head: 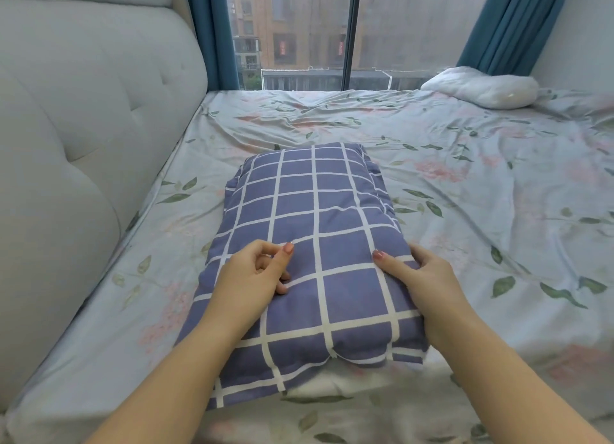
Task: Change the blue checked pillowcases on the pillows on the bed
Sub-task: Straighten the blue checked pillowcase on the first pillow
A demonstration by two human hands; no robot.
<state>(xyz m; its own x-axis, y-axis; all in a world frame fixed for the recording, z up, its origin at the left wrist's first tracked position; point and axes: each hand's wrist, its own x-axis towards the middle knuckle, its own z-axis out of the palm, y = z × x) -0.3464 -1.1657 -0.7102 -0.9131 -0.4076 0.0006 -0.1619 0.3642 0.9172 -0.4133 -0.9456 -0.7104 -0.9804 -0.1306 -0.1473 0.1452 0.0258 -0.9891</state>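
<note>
Your left hand (257,270) rests on top of the pillow (312,244), at about 7 o'clock from its middle. Its fingers are curled and seem to pinch a little of the blue checked case (299,184), but I cannot tell if they really hold it. Your right hand (418,277) is at about 4 o'clock, wrapped around the pillow's right edge, thumb on top, squeezing it.

The pillow lies flat on the bed (465,194), near the middle of the view. Its long side runs from 6 o'clock to 12 o'clock, away from you. The near end looks like the open end, because a bit of white peeks out under it there.

I think this case is on or almost on, and you are just tidying it. Far off at 2 o'clock lies a bare white pillow (481,86), so I think that one has yet to get a case.
</note>
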